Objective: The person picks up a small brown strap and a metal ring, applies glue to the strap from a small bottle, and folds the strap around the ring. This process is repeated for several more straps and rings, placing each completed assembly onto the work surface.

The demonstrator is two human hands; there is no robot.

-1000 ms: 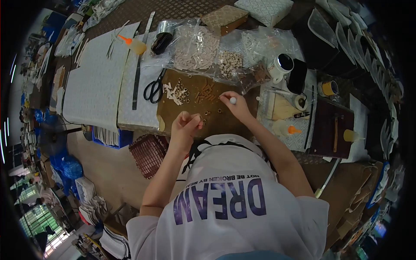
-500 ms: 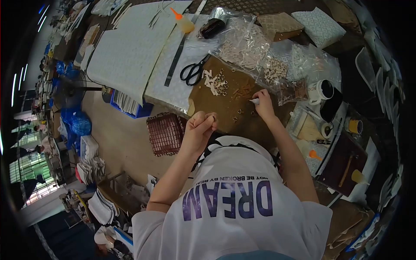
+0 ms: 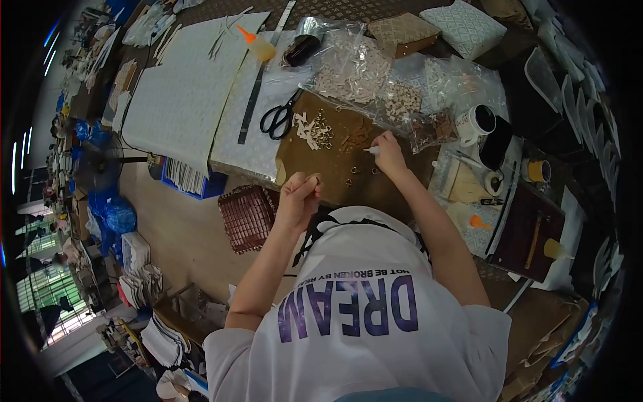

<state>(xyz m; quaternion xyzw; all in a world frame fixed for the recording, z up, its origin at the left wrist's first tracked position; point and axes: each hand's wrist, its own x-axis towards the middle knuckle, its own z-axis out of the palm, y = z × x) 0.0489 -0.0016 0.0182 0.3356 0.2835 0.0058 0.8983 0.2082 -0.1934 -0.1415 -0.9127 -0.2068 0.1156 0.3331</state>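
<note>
My left hand [image 3: 299, 198] is raised at the front edge of a brown work mat [image 3: 375, 164], with its fingers closed in a pinch. Between thumb and forefinger is something small that I cannot make out. Over the mat's right part, my right hand [image 3: 390, 155] is closed around a small white pointed object [image 3: 372, 151], its tip facing left. Thin brown strips [image 3: 356, 137] lie just left of that hand, and a few small gold rings [image 3: 353, 171] lie below it. Further left is a pile of gold metal fittings [image 3: 323, 131] with pale strips [image 3: 305, 131].
Black-handled scissors [image 3: 276, 122] and a dark ruler [image 3: 253, 100] lie left of the mat. Clear bags of small parts [image 3: 355, 70] spread behind it. A white mug [image 3: 477, 124] stands right. An orange-tipped bottle [image 3: 258, 47] is at the back. A woven dark-red piece [image 3: 246, 218] is below the table edge.
The whole view has shifted a little, so the table things appear further left. Both hands keep nearly the same closed grips and places over the mat.
</note>
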